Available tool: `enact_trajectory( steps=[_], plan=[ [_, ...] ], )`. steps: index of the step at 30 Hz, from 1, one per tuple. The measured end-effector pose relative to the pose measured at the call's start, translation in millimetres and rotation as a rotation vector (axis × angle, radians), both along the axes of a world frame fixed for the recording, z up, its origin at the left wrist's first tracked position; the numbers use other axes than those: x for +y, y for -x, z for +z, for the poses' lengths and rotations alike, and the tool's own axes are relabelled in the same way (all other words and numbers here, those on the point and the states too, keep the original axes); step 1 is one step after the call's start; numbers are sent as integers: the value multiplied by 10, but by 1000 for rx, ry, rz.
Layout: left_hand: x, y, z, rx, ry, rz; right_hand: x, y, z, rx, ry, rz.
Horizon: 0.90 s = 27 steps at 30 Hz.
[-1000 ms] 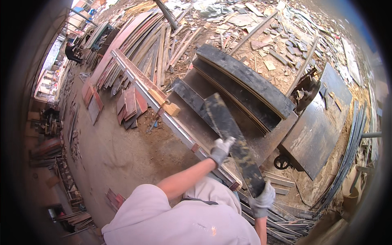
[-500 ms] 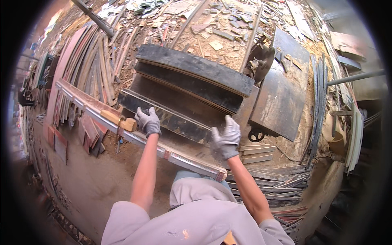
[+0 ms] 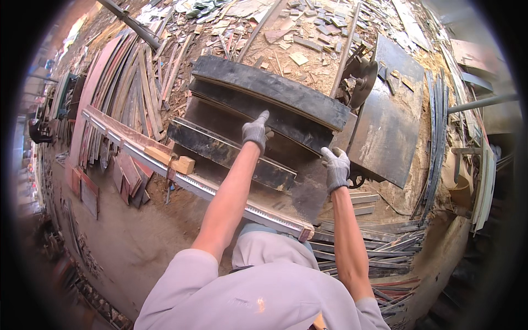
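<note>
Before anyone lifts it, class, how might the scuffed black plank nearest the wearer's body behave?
The plank is probably stiff, since it lies straight along its length. It seems unlikely to roll, having flat faces. Being long and narrow, it may tip if held off-centre.

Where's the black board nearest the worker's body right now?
In the head view, the black board lies just left of centre, between the pale metal rail and the other black boards, with the left hand just beyond it.

It's a woodwkg yd: stacked planks, offcuts.
</note>
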State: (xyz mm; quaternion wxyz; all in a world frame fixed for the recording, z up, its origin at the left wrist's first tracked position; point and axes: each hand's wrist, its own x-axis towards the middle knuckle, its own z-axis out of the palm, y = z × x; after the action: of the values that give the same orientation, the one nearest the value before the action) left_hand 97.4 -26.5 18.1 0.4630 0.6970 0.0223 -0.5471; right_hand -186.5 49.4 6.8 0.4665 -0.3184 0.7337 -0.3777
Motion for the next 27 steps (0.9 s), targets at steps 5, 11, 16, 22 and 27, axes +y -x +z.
enact_trajectory(
  steps=[5,11,16,22,27],
  plan=[
    [81,-28,33,-92,-23,-71,135,94,331,-507,-113,-81],
    [361,193,449,-408,172,-55,294,-71,1137,1019,298,849],
    [1154,681,846,-476,138,-123,583,-121,1259,694,-86,1295],
    [1592,632,1436,-308,628,-110,1336,649,1758,-414,-279,950],
    [1235,1000,1546,950,894,-155,1815,987,2140,-1075,-425,712]
  ],
)
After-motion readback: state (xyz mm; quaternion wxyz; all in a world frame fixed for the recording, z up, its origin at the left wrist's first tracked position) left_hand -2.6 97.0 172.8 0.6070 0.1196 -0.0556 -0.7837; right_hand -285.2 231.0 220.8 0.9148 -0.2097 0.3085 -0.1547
